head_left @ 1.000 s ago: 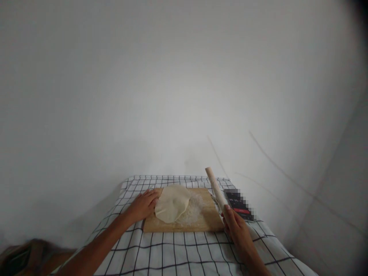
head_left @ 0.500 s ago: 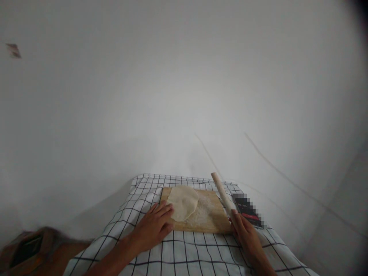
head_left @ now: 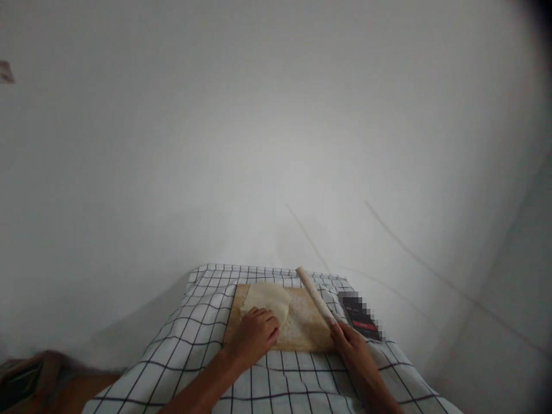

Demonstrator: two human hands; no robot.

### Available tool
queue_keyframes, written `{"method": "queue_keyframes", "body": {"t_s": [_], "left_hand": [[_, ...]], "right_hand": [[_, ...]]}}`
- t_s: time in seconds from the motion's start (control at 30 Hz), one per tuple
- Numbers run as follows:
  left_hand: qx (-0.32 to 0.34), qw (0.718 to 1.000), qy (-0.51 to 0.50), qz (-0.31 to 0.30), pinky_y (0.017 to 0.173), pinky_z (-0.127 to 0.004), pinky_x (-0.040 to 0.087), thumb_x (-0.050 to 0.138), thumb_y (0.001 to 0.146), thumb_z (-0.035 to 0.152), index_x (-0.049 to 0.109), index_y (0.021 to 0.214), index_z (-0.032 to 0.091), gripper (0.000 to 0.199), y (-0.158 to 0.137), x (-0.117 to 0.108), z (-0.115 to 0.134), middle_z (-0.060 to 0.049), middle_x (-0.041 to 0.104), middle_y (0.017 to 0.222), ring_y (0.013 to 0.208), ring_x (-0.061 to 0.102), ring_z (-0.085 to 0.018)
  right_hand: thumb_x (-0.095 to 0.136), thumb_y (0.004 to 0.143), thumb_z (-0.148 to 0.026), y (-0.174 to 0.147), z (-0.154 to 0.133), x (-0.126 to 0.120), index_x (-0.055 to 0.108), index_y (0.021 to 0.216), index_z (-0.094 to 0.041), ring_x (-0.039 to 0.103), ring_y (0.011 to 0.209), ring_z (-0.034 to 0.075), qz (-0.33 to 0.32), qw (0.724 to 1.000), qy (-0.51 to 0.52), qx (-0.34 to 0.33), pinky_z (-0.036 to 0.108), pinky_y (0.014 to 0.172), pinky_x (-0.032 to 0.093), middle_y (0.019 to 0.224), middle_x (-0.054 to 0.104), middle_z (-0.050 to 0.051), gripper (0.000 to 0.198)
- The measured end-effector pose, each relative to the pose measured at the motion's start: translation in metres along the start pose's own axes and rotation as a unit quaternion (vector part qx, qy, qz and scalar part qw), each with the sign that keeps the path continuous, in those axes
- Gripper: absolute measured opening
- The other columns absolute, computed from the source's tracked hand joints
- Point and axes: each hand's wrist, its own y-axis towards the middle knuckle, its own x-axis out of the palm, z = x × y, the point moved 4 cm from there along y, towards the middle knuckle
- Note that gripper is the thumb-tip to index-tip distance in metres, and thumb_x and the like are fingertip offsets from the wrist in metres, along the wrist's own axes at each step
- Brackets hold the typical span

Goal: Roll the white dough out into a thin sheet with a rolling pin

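Note:
A flat, thin sheet of dough (head_left: 269, 296) lies on the left part of a wooden board (head_left: 302, 339). Over the dough's near edge, my left hand (head_left: 256, 332) curls its fingers, closed on that edge; the fingertips are hidden beneath the hand. My right hand (head_left: 351, 345) grips the near end of a slim wooden rolling pin (head_left: 314, 292). The pin slants up and away to the left, over the board's right side. White flour dusts the board to the right of the dough.
A white cloth with black grid lines (head_left: 181, 339) covers the table. Right of the board lies a dark, partly pixelated flat device (head_left: 362, 322). A pale wall (head_left: 276, 144) rises behind the table. At the lower left is a brown wooden piece of furniture (head_left: 47, 374).
My left hand has moved right onto the dough's near edge, its spread fingers now curled. The right hand and rolling pin have shifted slightly left. The whole view has shifted a little.

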Motion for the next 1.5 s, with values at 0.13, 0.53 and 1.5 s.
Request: {"method": "queue_keyframes", "body": {"t_s": [0.13,0.53,1.5], "left_hand": [[0.026,0.997,-0.074,-0.009,0.08,-0.028,0.052,0.056,0.096,0.027,0.074,0.091,0.024,0.019,0.001,-0.011,0.003,-0.002,0.075,0.088,0.084,0.069,-0.018],[-0.138,0.976,-0.13,0.103,0.093,-0.033,0.049,0.037,0.103,0.042,0.07,0.108,0.023,0.038,0.04,-0.042,-0.056,-0.006,0.076,0.11,0.105,0.067,-0.023],[-0.035,0.956,0.272,0.106,0.11,-0.068,0.04,0.044,0.101,0.026,0.067,0.125,0.018,0.034,0.022,0.032,-0.066,-0.016,0.062,0.142,0.141,0.046,-0.043]], "right_hand": [[0.042,0.086,-0.082,0.019,-0.001,0.004,0.052,0.06,-0.024,0.044,0.056,0.018,-0.109,0.993,-0.052,-0.002,0.03,0.054,0.028,0.057,0.047,0.0,0.065],[0.065,0.08,-0.076,0.088,-0.106,0.048,0.05,0.045,-0.02,0.024,0.045,0.008,-0.34,0.888,-0.199,-0.238,0.028,0.053,0.017,0.043,0.036,-0.006,0.068],[0.034,0.106,-0.029,0.083,-0.064,0.077,0.074,0.115,-0.019,0.062,0.124,0.022,-0.228,0.869,-0.31,-0.311,0.037,0.112,0.04,0.13,0.072,0.008,0.042]]}}
